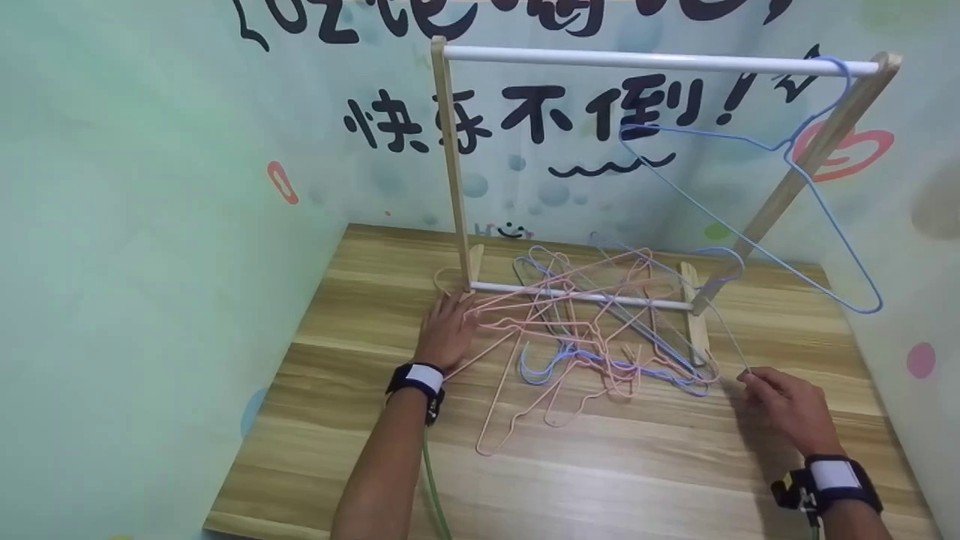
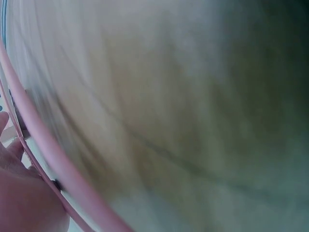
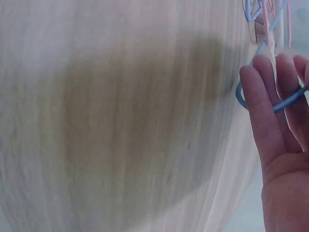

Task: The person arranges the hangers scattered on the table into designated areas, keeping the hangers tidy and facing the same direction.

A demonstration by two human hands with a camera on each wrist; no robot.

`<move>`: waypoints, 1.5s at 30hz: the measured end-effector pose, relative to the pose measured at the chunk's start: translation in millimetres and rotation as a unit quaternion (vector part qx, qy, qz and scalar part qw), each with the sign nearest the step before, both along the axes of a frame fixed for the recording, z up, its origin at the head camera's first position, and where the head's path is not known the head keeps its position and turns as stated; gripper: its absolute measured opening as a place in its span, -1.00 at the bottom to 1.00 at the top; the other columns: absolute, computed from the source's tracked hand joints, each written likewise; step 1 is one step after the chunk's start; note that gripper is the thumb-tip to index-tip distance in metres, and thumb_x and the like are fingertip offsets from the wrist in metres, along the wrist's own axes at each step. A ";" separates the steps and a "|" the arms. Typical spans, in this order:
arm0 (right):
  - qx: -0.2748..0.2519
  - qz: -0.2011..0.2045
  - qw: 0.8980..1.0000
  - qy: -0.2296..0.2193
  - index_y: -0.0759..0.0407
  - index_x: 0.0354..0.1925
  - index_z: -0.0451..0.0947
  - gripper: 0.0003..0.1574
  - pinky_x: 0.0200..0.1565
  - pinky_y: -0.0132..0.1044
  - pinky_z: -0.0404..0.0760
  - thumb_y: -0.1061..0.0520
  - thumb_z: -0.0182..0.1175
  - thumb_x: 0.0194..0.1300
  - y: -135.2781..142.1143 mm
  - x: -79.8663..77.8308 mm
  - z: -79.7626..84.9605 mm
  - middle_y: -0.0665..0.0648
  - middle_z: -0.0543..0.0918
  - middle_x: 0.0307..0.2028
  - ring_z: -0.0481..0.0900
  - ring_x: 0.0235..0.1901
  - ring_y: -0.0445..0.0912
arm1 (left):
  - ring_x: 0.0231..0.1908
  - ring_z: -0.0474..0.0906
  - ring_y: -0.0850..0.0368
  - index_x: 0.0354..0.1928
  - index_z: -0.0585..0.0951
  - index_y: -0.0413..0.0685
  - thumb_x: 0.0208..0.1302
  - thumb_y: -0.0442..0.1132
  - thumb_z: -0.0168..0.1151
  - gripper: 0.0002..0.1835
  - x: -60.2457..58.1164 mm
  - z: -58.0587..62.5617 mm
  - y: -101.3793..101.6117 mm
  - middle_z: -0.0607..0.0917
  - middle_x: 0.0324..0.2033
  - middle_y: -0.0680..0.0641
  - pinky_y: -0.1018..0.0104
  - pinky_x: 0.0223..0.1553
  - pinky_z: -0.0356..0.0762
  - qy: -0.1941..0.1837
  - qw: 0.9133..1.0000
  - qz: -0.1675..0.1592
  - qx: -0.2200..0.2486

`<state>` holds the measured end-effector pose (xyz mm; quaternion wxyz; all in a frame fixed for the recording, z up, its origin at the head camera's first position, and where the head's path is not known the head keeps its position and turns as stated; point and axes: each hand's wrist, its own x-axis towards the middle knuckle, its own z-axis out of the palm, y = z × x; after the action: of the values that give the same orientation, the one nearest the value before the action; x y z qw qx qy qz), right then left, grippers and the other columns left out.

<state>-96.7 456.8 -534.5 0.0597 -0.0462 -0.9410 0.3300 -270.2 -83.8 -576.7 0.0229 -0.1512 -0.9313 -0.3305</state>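
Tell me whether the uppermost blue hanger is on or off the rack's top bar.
On. The blue hanger hooks over the white top bar near its right end and hangs below it.

Table (image 1: 300, 435): light wood-look top, brown grain bands running roughly left-right, walls rising along its left, far and right edges. Left wall (image 1: 150, 262) pale mint, mostly plain, one red loop (image 1: 272, 174) toward the far corner, blue spot (image 1: 253, 411) low and nearer. Far wall (image 1: 397, 180) pale blue-green with soft dots, big black Chinese lettering (image 1: 532, 92) in two rows, top row cut by frame edge; small smiley (image 1: 511, 235) low down, just above table level. Right wall (image 1: 915, 277) same pale tone, pink oval (image 1: 922, 360), faint brownish blob (image 1: 941, 199) farther up. Light soft, whitish glare (image 1: 622, 472) on the near middle of the tabletop.
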 end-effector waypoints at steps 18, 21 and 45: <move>0.047 -0.070 0.990 0.109 0.33 -0.02 0.83 -0.79 -0.30 -0.62 0.37 0.21 0.34 0.59 -3.9 -9.1 -4.9 0.29 0.85 -0.28 0.53 -0.35 -0.47 | 0.69 -0.05 -0.39 0.61 0.47 -0.05 0.76 0.06 -0.11 -0.40 -2.2 -1.0 2.2 0.30 0.66 -0.24 -0.39 0.62 -0.08 -0.002 1.000 -0.008 -0.006; 0.061 -0.077 0.983 0.156 0.33 -0.07 0.84 -0.86 -0.29 -0.66 0.33 0.26 0.42 0.50 -5.8 -12.2 -8.7 0.32 0.86 -0.24 0.56 -0.34 -0.43 | 0.70 -0.08 -0.37 0.63 0.46 -0.02 0.77 0.10 -0.14 -0.38 -5.3 -5.7 2.3 0.28 0.67 -0.22 -0.40 0.62 -0.09 -0.005 1.000 -0.009 -0.006; 0.043 -0.068 0.973 0.215 0.35 -0.04 0.81 -0.84 -0.17 -0.79 0.29 0.27 0.35 0.57 -23.9 -21.7 12.4 0.33 0.84 -0.34 0.33 -0.34 -0.87 | 0.68 -0.05 -0.41 0.64 0.42 -0.12 0.78 0.02 -0.15 -0.39 0.7 0.7 -1.5 0.28 0.67 -0.23 -0.38 0.63 -0.12 -0.010 1.000 -0.004 0.023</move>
<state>-118.3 432.9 -522.1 0.2843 -0.0355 -0.9141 0.2870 -269.6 -85.3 -576.0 0.0161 -0.1511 -0.9232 -0.3531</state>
